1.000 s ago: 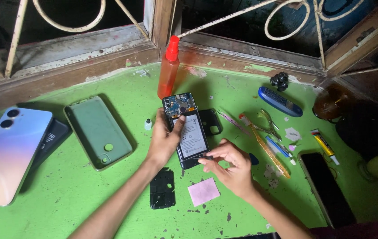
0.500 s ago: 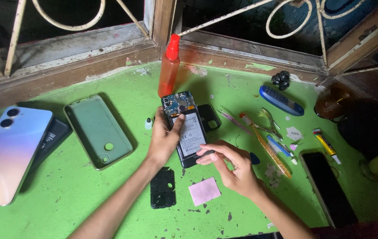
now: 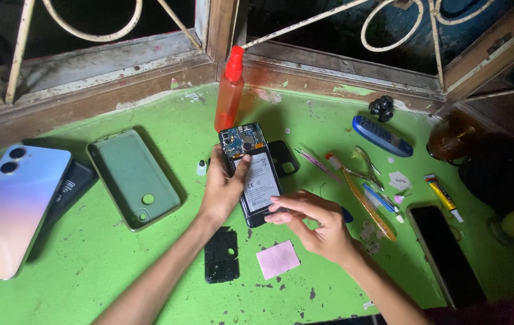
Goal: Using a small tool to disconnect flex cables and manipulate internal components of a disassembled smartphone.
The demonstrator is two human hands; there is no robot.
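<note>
Left hand fingers clamped on opened phone, flat on green worktop. Right hand, fingers now spread, has shifted to phone's lower edge. Black cover, pink pad below fingers.

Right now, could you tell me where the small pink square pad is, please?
In the head view, the pink square pad lies on the green table, just right of the black cover piece and below the right hand.
</note>
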